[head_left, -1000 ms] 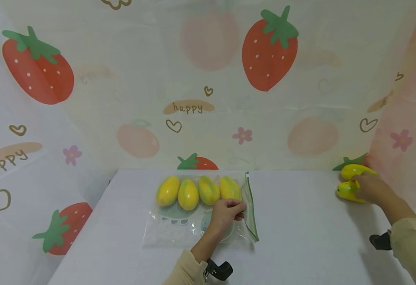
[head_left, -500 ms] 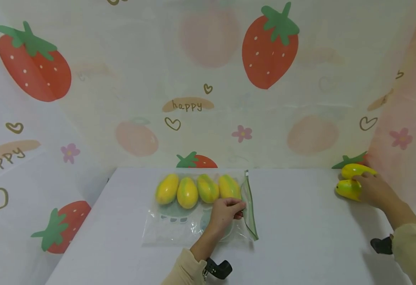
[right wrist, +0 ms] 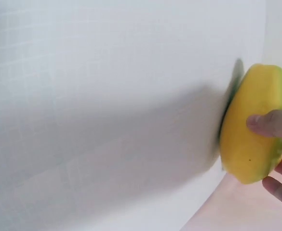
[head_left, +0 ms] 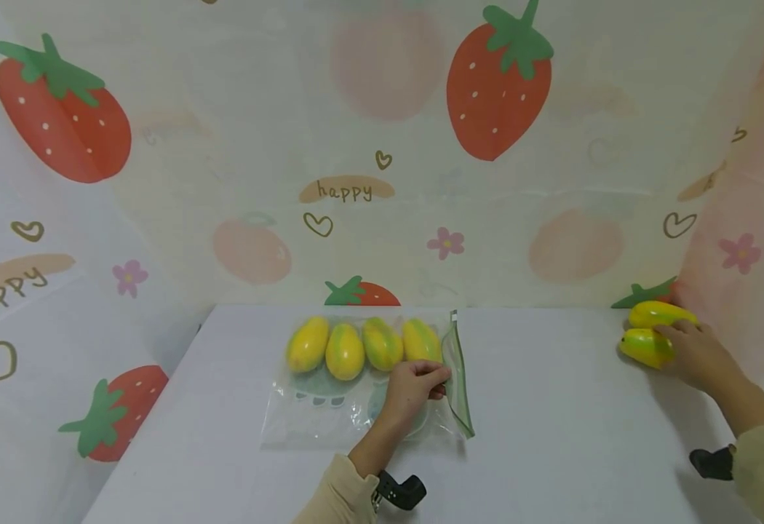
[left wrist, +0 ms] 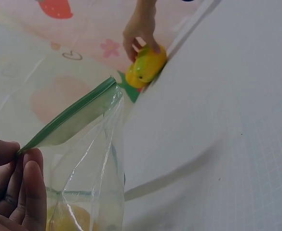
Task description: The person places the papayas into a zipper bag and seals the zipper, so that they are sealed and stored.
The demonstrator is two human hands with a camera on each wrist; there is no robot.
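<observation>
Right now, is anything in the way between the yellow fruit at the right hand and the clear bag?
Nothing visible stands on the tabletop between the yellow fruit in the right hand and the clear bag. The left hand pinches the bag's green edge on that side.

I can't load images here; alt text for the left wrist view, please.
The left hand pinches the green edge of a clear bag, with yellow fruit partly visible inside. Beyond it, the right hand grips a yellow-green fruit, with another fruit beside it.
</observation>
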